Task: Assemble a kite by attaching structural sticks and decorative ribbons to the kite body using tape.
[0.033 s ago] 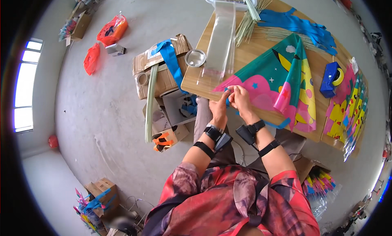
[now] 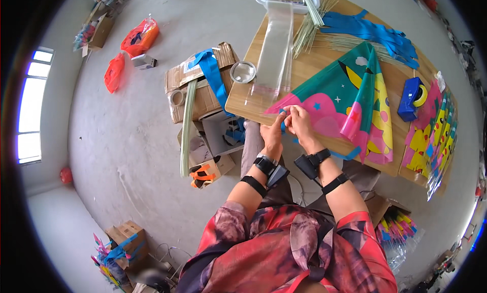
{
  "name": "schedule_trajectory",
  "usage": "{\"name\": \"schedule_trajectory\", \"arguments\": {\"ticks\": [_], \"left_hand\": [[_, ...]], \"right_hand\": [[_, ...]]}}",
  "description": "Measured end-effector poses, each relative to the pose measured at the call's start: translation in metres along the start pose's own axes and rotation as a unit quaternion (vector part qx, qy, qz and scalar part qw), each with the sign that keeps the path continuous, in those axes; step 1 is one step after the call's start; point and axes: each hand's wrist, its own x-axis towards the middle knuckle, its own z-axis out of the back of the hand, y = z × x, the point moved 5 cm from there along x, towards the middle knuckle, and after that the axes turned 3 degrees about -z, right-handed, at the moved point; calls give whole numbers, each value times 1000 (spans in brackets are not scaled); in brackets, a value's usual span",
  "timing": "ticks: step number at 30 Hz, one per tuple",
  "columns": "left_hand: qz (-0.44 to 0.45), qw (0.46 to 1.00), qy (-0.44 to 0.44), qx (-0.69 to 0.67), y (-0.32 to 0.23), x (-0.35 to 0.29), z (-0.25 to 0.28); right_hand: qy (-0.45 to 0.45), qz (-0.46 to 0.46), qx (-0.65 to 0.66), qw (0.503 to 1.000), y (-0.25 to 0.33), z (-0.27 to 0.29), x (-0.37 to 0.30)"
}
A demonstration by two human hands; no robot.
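A kite (image 2: 324, 97) of thin green, pink and yellow sheeting lies on the wooden table (image 2: 244, 108), its right part folded over. At the kite's pink left corner, by the table's near edge, my left hand (image 2: 272, 135) and my right hand (image 2: 300, 123) meet. Their thumbs and fingertips are pinched together, closed on a small bit of blue ribbon (image 2: 282, 125) that shows around the fingers. The fingertips cover most of what they grip. Another blue strip (image 2: 347, 155) sticks out under the kite's near edge.
Clear plastic bags (image 2: 274, 49), a round tin (image 2: 242, 72), thin sticks (image 2: 307, 31) and blue ribbons (image 2: 370, 31) lie on the table. A blue tape dispenser (image 2: 410, 100) and folded kites (image 2: 431, 135) are at the right. Left of the table stands a cardboard box (image 2: 177, 75).
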Motion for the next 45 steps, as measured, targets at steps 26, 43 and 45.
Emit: {"name": "schedule_trajectory", "arguments": {"ticks": [26, 43, 45], "left_hand": [[-1, 1000, 16, 0, -7, -5, -4], [153, 986, 69, -7, -27, -26, -25], [59, 998, 30, -19, -25, -11, -13]], "right_hand": [[-230, 288, -553, 748, 47, 0, 16], [-259, 296, -561, 728, 47, 6, 7], [-266, 324, -531, 736, 52, -13, 0]]}}
